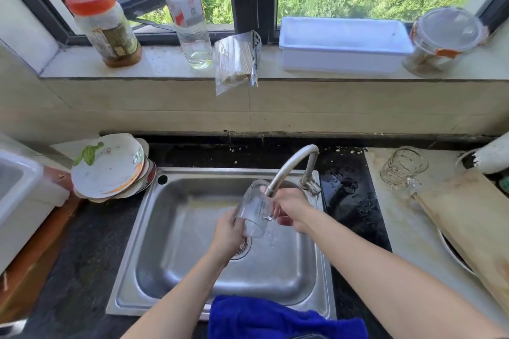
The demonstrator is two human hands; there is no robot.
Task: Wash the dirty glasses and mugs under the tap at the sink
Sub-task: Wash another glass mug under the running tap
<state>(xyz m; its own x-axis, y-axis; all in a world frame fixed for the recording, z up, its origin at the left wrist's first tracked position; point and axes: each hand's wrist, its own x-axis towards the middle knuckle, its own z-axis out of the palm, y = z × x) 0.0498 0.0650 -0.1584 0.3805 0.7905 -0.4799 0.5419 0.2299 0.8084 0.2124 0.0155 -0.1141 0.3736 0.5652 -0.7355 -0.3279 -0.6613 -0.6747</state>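
A clear glass mug (254,208) is tilted over the steel sink (176,231), its mouth up by the spout of the curved tap (292,164). My left hand (227,234) holds the mug's base from below. My right hand (292,209) grips it at the handle side, just under the spout. Water drips beneath the mug. A second glass mug (403,168) lies on the pale counter to the right of the sink.
Dirty plates (110,170) are stacked left of the sink beside a white tub (19,195). A blue cloth (278,319) hangs over the sink's front rim. A wooden board (473,226) lies at the right. Jars, a bottle (187,14) and a white tray (344,44) line the sill.
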